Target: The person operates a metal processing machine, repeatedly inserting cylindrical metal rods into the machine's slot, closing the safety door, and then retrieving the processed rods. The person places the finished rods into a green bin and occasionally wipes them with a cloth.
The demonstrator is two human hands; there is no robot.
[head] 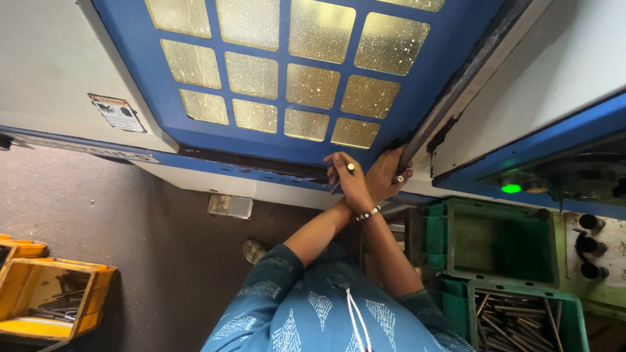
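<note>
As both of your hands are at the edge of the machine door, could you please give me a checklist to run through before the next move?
1. Right hand gripping the edge of the blue windowed door: ok.
2. Left hand free to help: not ok, it pinches a small silver piece.
3. Fingers out of the gap between door and frame: cannot tell, the hands overlap there.
4. Green lamp on the panel lit: ok.
5. View inside through the panes: cannot tell, they are cloudy and speckled.
6. Green crate of metal rods apart from the arms: ok.
</note>
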